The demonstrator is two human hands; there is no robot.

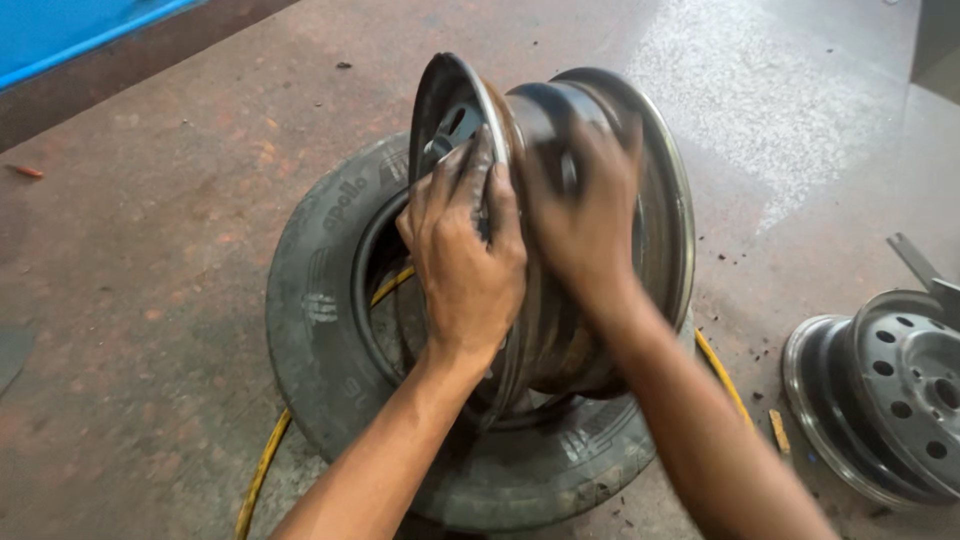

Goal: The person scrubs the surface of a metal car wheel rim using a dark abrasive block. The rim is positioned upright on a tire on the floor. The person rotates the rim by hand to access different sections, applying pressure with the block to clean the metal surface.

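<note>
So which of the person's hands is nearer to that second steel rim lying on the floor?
The right hand. It grips the upright rim on the side facing the second rim on the floor; the left hand holds the upright rim's far edge, farther away.

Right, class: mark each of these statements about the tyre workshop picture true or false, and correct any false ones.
1. Both hands are on the steel wheel rim standing on edge. True: left hand, right hand.
2. The rim stands on a tyre lying flat on the floor. True.
3. A green hose runs under the tyre. False: the hose is yellow.
4. A second rim lies on the floor to the right. True.
5. The second rim has a tyre fitted. False: it is bare metal.
</note>
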